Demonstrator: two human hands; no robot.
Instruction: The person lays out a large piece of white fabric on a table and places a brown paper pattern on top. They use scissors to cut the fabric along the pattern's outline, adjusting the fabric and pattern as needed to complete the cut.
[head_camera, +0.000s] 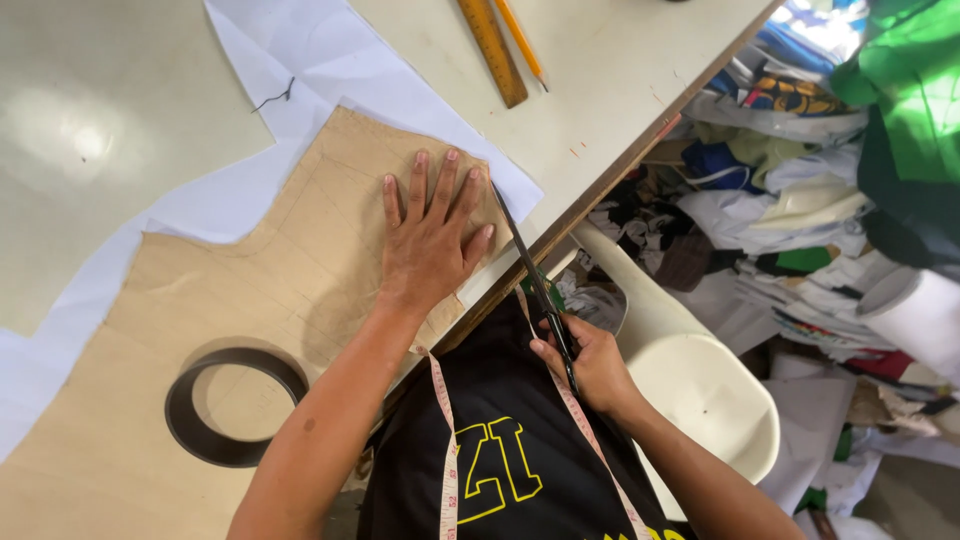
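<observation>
Head view: brown paper pattern (250, 290) is pinned flat over white fabric (330, 60) by the spread-open left hand (432, 235), while black scissors (535, 285) are gripped shut-fisted by the right hand (590, 365) at 3 o'clock, so nothing slides.

one brown paper pattern (200, 330), one scissors (535, 285), one ruler (492, 50), one pencil (520, 40), one dark ring (236, 405), one tape measure (447, 450)
</observation>
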